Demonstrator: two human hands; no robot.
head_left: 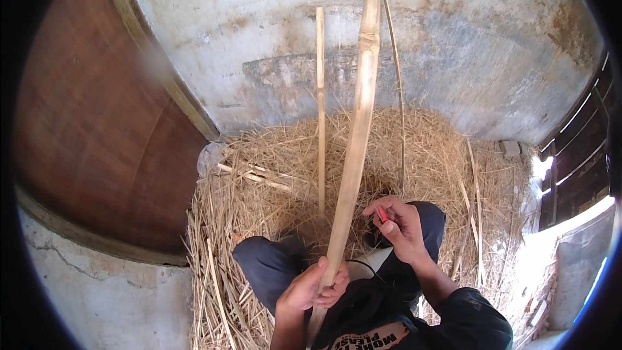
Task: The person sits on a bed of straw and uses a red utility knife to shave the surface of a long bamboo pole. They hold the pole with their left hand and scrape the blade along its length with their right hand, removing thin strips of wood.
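Observation:
A long, pale split bamboo pole (353,155) with a node near its top slants up from my lap toward the wall. My left hand (314,288) is closed around its lower part. To the right of the pole, my right hand (402,227) is raised over my knee, its fingers curled around a small red object (382,214). Only a bit of red shows between thumb and fingers, so its kind is unclear. The right hand appears apart from the pole.
Straw and bamboo shavings (259,210) cover the floor around my bent legs. A narrow bamboo strip (321,110) and a thin curved stick (395,58) stand upright ahead. Behind them is a stained wall (278,26). A brown wooden door (110,116) is at left, dark slats (583,149) at right.

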